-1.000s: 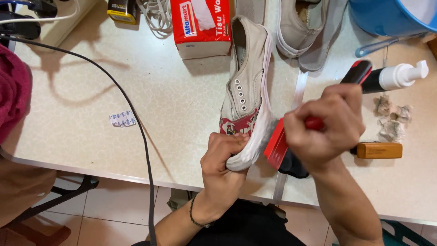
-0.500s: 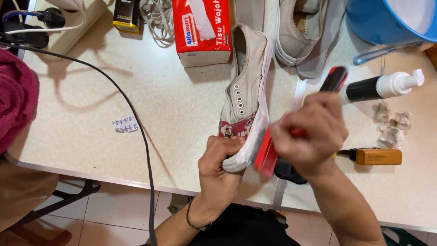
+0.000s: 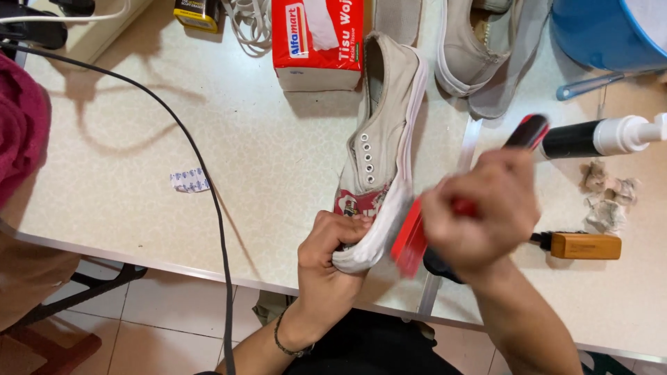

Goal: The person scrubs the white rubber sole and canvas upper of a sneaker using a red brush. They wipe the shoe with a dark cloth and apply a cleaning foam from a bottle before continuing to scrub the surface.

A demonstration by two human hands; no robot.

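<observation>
At the top right corner I see a blue bucket (image 3: 604, 31); only part of its rim and wall is in view, and I cannot tell what is in it. Next to it lies a second shoe (image 3: 472, 42), pale grey, its opening facing up with a brownish insole inside.

The shoe (image 3: 382, 153) I am working on is a pale grey canvas slip-on with a white rubber sole edge, a row of metal eyelets and a red patterned patch near the toe. It lies tipped on its side on the desk (image 3: 264, 160), toe toward me at the near edge, heel pointing away toward the tissue box. My left hand (image 3: 330, 260) is closed around the toe, fingers curled over the rubber tip. My right hand (image 3: 486, 208) is blurred, wrapped tight around the handle of a red and black brush (image 3: 417, 236), whose red head sits right against the white sole edge near the toe.

A red and white cardboard tissue box (image 3: 316, 42) stands at the top centre, just beyond the heel. A black bottle with a white pump top (image 3: 597, 137) lies on its side at the right. Below it rests a wooden-handled tool (image 3: 583, 245), with crumpled paper scraps (image 3: 608, 198) near it. A small printed blister strip (image 3: 189, 180) lies at the left, beside a black cable (image 3: 201, 173).
</observation>
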